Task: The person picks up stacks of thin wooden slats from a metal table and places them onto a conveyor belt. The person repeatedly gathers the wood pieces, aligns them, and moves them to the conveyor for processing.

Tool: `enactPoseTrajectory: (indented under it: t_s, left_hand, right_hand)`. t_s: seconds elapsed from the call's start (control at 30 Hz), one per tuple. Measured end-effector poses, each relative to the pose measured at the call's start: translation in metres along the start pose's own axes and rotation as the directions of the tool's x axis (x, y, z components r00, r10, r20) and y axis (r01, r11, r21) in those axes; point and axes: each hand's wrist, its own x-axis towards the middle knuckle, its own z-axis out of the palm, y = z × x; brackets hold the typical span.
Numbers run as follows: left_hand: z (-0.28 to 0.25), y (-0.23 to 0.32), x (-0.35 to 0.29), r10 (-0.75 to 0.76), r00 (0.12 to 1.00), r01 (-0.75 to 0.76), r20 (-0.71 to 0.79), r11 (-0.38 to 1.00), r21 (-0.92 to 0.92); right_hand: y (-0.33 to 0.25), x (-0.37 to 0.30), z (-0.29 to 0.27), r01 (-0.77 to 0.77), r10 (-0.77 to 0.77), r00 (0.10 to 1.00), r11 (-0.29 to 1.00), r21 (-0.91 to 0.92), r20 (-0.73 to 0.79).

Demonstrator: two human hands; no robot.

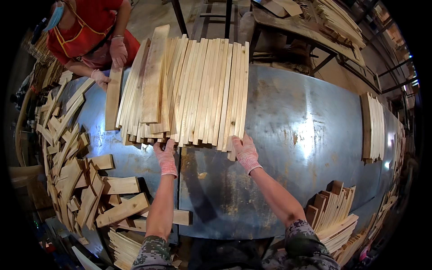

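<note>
A wide row of pale wooden slats (207,90) lies side by side on the metal table, their near ends toward me. My left hand (165,158), in a pinkish-white glove, is at the near ends left of the row's middle, its fingertips partly hidden against the wood. At the near right corner my right hand (245,153), gloved alike, has its fingers curled around the outermost slats. Between my hands the slat ends are slightly uneven. A few wider boards (154,85) rest on top of the row's left part.
Across the table at left, a co-worker in a red apron (85,36) holds a board (114,99). Loose offcuts (81,180) are heaped at left. Slat stacks (372,128) stand at right and near right (333,211). The metal table (297,135) is stained. Behind it is a wooden bench (306,31).
</note>
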Motion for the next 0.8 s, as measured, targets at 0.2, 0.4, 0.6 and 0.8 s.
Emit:
enactPoseTrajectory:
  t_s: [0.2, 0.4, 0.6, 0.8]
  left_hand:
    - [-0.006, -0.039, -0.07, -0.035, 0.947, -0.035, 0.318, 0.977, 0.21]
    - [0.034, 0.002, -0.077, 0.03, 0.851, -0.256, 0.525, 0.896, 0.363]
    - [0.11, 0.023, -0.02, 0.042, 0.879, -0.181, 0.475, 0.951, 0.25]
    - [0.088, 0.018, -0.031, -0.067, 0.854, -0.286, 0.515, 0.768, 0.573]
  right_hand:
    - [0.015, 0.036, -0.089, -0.067, 0.07, 0.997, 0.992, -0.109, 0.02]
    - [0.012, 0.09, -0.137, -0.13, 0.145, 0.982, 0.983, -0.126, 0.123]
    - [-0.004, 0.119, -0.103, -0.031, 0.03, 0.998, 0.999, -0.032, -0.048]
    - [-0.004, 0.072, -0.115, -0.135, 0.115, 0.989, 0.96, -0.245, -0.093]
